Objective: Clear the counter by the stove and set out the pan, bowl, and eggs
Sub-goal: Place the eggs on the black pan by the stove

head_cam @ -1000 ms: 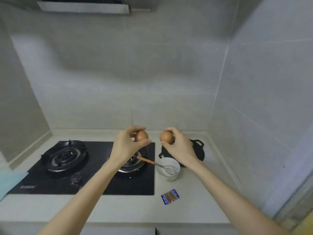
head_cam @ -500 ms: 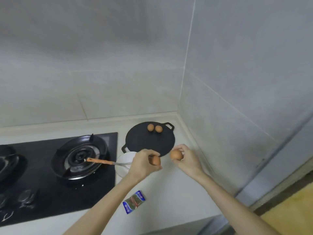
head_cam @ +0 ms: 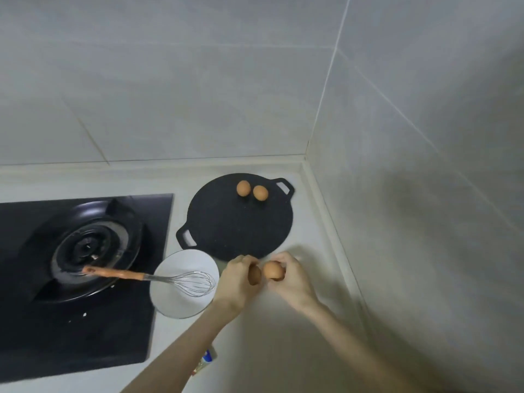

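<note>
Eggs: two lie on the pan (head_cam: 235,219) in the tabletop corner. Each hand now holds another, left (head_cam: 238,282) and right (head_cam: 289,282), fingers curled round them, lowered from stove height to the pan's near edge beside the bowl (head_cam: 170,302); setting down looks imminent.

No text, label, brand or number can be read anywhere in the view. The only thing that seems to carry print is a small packet (head_cam: 206,361) on the table, mostly hidden under the left forearm; its blue, white and red patches are too blurred and too covered to make out any letters. The stove (head_cam: 85,321), the pan (head_cam: 226,222) and the bowl (head_cam: 181,304) show no markings.
</note>
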`<state>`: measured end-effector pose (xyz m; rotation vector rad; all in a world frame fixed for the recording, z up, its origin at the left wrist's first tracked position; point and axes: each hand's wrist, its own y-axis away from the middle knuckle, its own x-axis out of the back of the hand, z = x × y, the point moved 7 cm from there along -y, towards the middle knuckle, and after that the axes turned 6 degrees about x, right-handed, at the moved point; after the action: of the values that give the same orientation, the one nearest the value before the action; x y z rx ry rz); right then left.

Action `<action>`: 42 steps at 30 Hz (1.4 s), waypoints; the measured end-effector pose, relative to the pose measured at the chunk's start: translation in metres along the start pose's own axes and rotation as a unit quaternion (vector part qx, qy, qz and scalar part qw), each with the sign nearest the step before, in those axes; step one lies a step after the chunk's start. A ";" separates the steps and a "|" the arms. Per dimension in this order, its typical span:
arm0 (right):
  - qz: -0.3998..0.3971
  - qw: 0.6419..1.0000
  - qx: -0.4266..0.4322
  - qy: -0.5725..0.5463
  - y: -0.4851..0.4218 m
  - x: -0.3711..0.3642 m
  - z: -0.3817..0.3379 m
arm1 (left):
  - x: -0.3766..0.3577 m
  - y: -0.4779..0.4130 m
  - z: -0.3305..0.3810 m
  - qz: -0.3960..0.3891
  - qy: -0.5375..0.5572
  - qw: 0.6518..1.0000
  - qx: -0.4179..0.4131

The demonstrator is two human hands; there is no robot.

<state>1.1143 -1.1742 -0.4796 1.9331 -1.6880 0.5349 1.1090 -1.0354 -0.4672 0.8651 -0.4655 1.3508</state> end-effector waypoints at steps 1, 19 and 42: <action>-0.002 1.000 0.001 -0.001 -0.005 -0.004 0.003 | -0.002 -0.004 -0.001 0.003 0.004 1.000 0.003; -0.013 0.999 0.016 0.032 -0.026 -0.011 0.018 | -0.015 -0.025 -0.015 0.010 -0.004 1.000 0.003; -0.086 0.972 0.218 -0.021 0.014 -0.006 -0.178 | 0.176 0.107 -0.033 0.215 0.116 0.969 -0.042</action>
<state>1.1063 -1.0619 -0.3411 2.3850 -1.4970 0.8578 1.0340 -0.8977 -0.3290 0.5421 -0.5414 1.7931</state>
